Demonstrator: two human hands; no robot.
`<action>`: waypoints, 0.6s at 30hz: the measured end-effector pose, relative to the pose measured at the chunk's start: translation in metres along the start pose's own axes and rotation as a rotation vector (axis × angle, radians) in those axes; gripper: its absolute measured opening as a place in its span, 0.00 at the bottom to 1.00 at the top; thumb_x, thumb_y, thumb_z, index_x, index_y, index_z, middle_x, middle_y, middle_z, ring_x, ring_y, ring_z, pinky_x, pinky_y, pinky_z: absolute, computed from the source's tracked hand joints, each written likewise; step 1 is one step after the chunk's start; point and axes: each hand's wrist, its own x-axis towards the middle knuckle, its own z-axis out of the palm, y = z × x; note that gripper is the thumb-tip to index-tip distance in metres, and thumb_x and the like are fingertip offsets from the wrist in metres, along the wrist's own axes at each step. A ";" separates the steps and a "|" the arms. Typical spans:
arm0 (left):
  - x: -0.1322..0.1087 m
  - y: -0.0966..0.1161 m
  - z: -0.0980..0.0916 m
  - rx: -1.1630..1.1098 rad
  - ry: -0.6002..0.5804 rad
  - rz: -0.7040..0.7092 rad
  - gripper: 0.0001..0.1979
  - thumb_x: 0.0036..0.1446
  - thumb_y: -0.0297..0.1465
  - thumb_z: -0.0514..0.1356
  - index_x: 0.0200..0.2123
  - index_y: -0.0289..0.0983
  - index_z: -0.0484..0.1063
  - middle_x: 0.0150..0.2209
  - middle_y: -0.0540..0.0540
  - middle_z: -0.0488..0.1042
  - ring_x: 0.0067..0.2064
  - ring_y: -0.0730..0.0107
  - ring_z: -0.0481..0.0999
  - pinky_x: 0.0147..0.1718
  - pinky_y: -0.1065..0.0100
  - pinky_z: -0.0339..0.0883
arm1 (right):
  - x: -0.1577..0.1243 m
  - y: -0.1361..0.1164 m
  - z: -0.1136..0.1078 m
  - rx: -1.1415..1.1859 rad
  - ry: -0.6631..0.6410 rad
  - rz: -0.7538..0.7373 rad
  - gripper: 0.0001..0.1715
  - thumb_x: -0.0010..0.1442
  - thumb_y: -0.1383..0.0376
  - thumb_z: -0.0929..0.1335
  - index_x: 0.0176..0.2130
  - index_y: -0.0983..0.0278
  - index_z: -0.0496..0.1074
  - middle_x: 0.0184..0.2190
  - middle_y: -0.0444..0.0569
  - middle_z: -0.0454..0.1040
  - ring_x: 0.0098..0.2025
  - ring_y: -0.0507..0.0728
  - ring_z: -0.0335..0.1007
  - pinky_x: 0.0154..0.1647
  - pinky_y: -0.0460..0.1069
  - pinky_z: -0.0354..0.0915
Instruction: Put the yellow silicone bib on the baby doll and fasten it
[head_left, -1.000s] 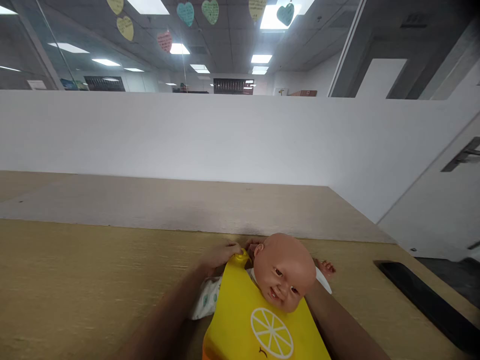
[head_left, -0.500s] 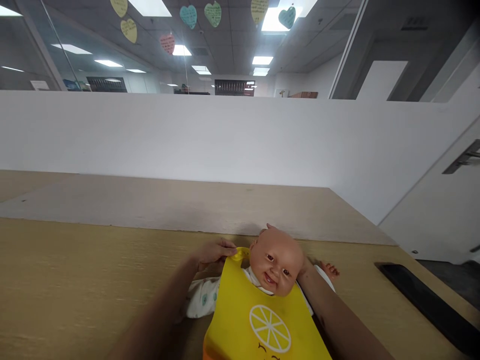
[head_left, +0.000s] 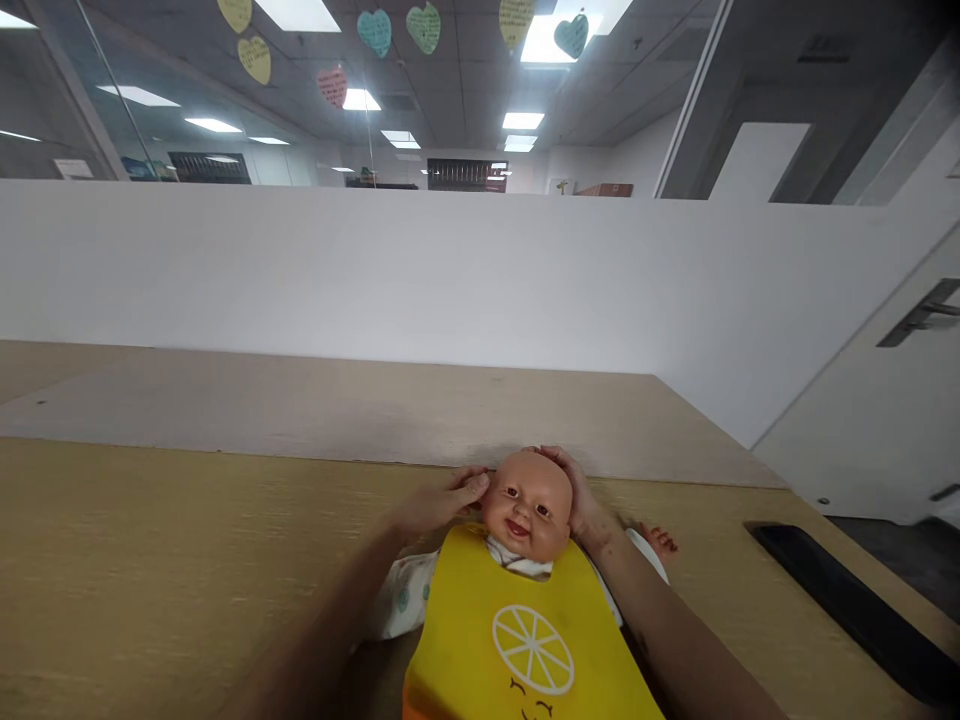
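A baby doll (head_left: 527, 505) with a bald vinyl head lies on its back on a light wooden table (head_left: 150, 540). It wears a white patterned onesie (head_left: 405, 597) under a yellow bib (head_left: 517, 640) printed with a lemon slice. My left hand (head_left: 442, 502) cups the side of the doll's head, with its fingers against the temple. On the far side, my right hand (head_left: 571, 487) curls over the top of the head. A small doll foot (head_left: 660, 541) pokes out beyond my right forearm.
A flat black strip (head_left: 855, 610) lies along the table's right side. Behind the table is a paler raised shelf (head_left: 322, 410), then a white partition (head_left: 375, 280). A white panel with a metal handle (head_left: 919, 315) stands at right.
My left hand has moved from the bib's top tab to the doll's head. My right hand has come up around the head. The head now faces me squarely, and the bib lies flatter.
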 end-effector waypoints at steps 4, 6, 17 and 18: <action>0.001 0.001 0.012 -0.068 -0.004 -0.020 0.33 0.51 0.50 0.66 0.57 0.42 0.69 0.52 0.43 0.76 0.58 0.56 0.70 0.55 0.62 0.64 | -0.004 0.001 0.009 -0.077 -0.010 -0.023 0.14 0.47 0.56 0.71 0.22 0.63 0.68 0.20 0.42 0.69 0.26 0.53 0.65 0.34 0.47 0.64; 0.005 -0.004 0.012 -0.108 0.003 -0.047 0.36 0.50 0.48 0.68 0.60 0.40 0.66 0.52 0.41 0.76 0.55 0.56 0.72 0.53 0.61 0.66 | -0.005 0.001 0.011 -0.140 0.010 -0.052 0.17 0.47 0.54 0.71 0.22 0.63 0.68 0.19 0.42 0.69 0.26 0.53 0.65 0.34 0.47 0.64; 0.017 -0.018 0.002 -0.084 0.161 -0.104 0.34 0.49 0.51 0.66 0.54 0.36 0.70 0.52 0.38 0.75 0.49 0.55 0.76 0.39 0.66 0.72 | -0.007 0.008 0.021 -0.340 0.059 -0.116 0.13 0.44 0.57 0.70 0.27 0.64 0.70 0.25 0.43 0.71 0.32 0.54 0.64 0.37 0.47 0.62; 0.018 -0.019 0.002 -0.089 0.167 -0.104 0.34 0.49 0.51 0.66 0.53 0.36 0.71 0.51 0.38 0.75 0.48 0.56 0.77 0.38 0.66 0.72 | -0.007 0.008 0.021 -0.352 0.063 -0.115 0.13 0.44 0.57 0.70 0.27 0.64 0.70 0.25 0.43 0.71 0.32 0.54 0.64 0.37 0.47 0.62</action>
